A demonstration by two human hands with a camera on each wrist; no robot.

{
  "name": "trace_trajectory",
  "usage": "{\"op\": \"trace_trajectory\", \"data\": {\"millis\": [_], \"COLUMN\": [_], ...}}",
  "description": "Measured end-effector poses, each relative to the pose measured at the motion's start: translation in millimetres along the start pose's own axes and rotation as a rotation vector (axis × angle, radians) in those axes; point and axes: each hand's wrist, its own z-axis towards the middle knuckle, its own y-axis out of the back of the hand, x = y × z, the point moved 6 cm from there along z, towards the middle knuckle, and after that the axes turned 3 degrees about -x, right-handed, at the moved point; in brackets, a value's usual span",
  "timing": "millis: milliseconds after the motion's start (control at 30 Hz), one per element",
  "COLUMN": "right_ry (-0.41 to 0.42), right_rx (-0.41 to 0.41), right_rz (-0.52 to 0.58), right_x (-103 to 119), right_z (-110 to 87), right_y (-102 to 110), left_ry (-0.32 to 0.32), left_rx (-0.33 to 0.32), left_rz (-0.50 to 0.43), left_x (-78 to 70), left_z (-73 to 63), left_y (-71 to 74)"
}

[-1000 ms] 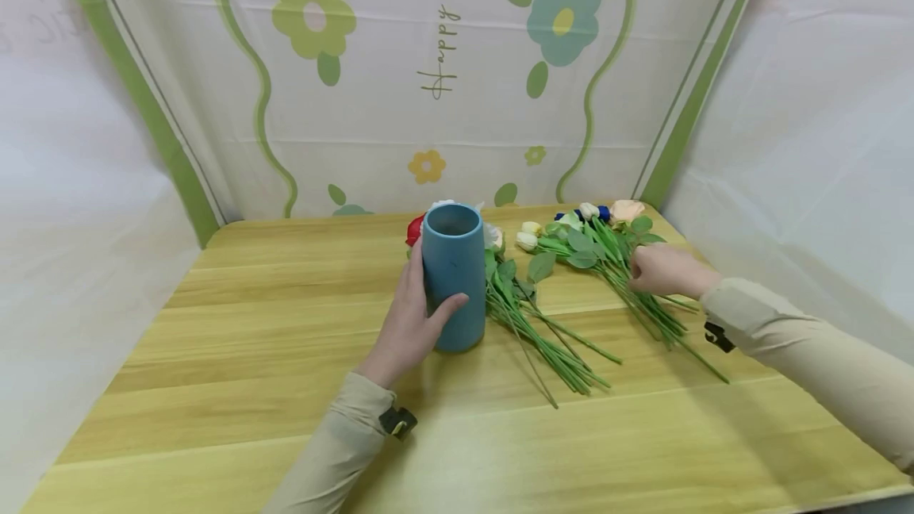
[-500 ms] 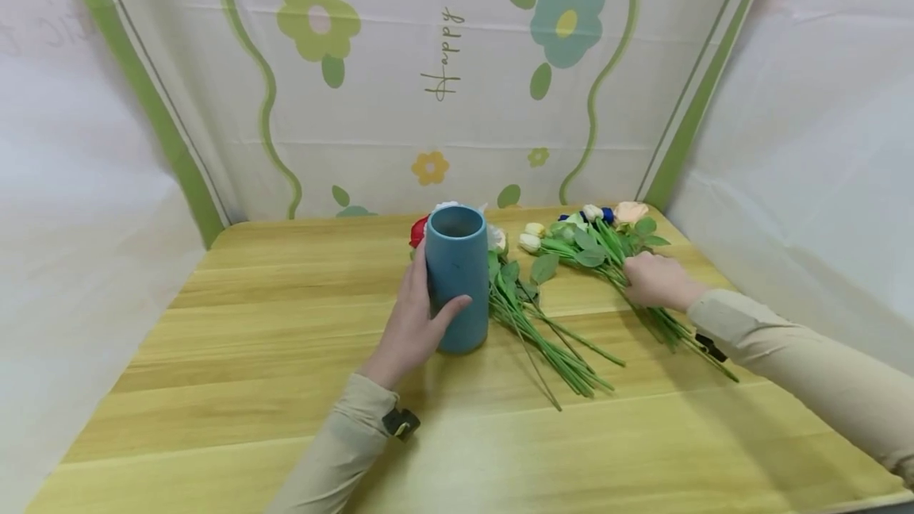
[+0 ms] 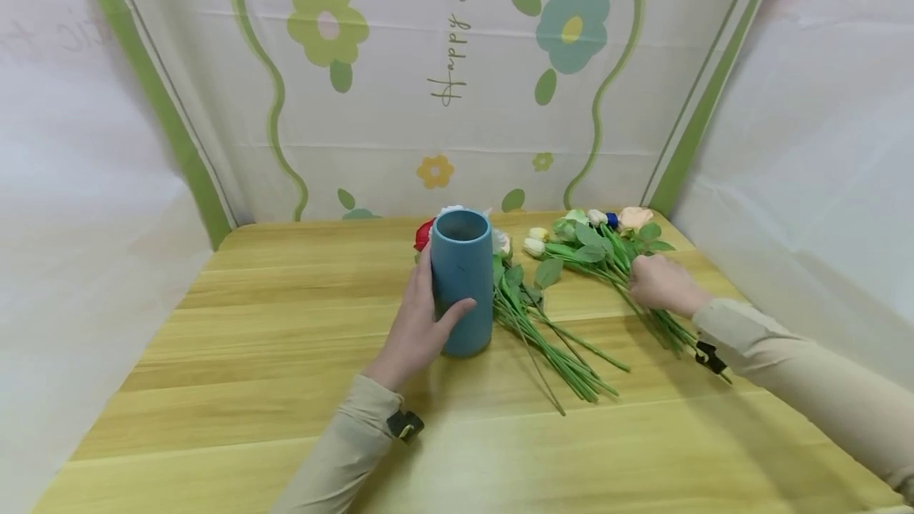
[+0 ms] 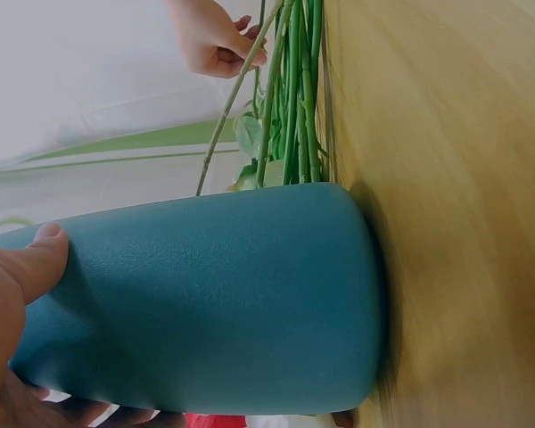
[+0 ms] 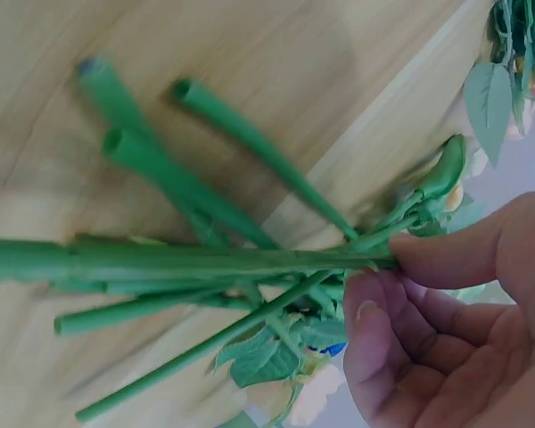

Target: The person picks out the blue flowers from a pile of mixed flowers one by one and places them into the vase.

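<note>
A tall blue vase (image 3: 462,292) stands upright on the table. My left hand (image 3: 417,324) grips its left side, thumb across the front and fingers behind. In the left wrist view the vase (image 4: 205,303) appears sideways, with the thumb on its wall. At the right, my right hand (image 3: 664,285) is over a bunch of artificial flowers (image 3: 596,248). Thumb and fingers pinch a green flower stem (image 5: 232,261) in the right wrist view, while other stems lie under and around it. Which bloom tops the pinched stem is hidden.
A second bunch of artificial flowers (image 3: 546,339) lies just right of the vase, stems toward me. Its red bloom (image 3: 424,235) and white ones show behind the vase. A printed curtain (image 3: 385,101) rises at the table's (image 3: 286,355) far edge.
My right hand has shifted slightly left and toward me among the stems. The far-right blooms have moved a little, one blue flower now mostly hidden. My left hand stays on the vase.
</note>
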Motion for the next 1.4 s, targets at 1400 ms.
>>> {"op": "trace_trajectory", "data": {"millis": [1400], "right_ry": [0.045], "right_rx": [0.007], "right_rz": [0.355], "right_x": [82.9], "right_z": [-5.0], "right_y": [-8.6], "left_ry": [0.009], "left_rx": [0.000], "left_rz": [-0.015], "left_x": [3.3], "left_z": [1.9], "left_y": [-2.2]}}
